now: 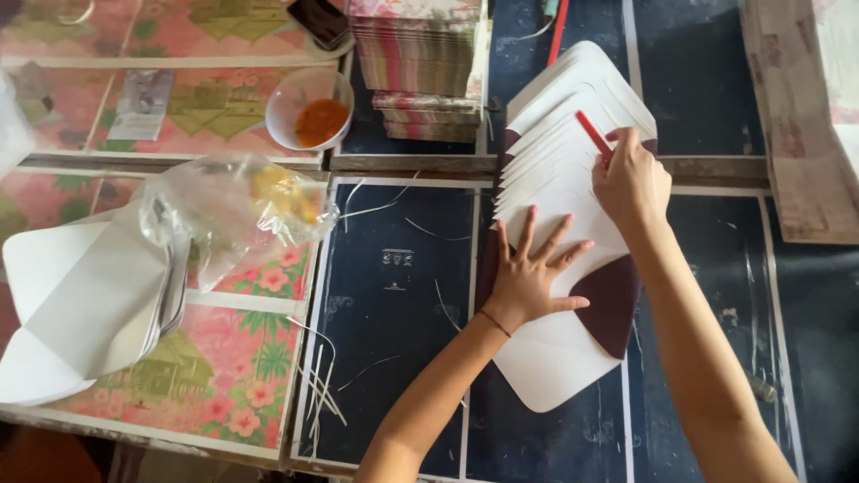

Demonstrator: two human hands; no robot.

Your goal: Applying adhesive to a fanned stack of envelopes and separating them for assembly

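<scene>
Two hands work at the middle of the bench (394, 295), over its dark blue sheeting. Open dark surface lies left of the left forearm, carrying only thin paper slivers (322, 385); further dark surface lies bare to the right of the right arm, as far as a long cardboard strip (792, 116) at the right edge. The left hand (528, 273) lies flat, palm down, fingers spread wide, pressing on the fanned stack of white envelope blanks (559, 170). The right hand (631, 179) is closed around a red stick (593, 136), its tip touching the blanks near the fan's upper part. The blanks are white with rounded flaps, overlapped in a curved row running from the far middle toward the near edge; a maroon lining (613, 304) shows on the nearest one. Toward the far edge stand a stack of printed paper (420, 63) and a white bowl (309, 107) holding orange paste. At the left edge lie folded white sheets (80, 304) and a clear plastic bag (237, 210).
</scene>
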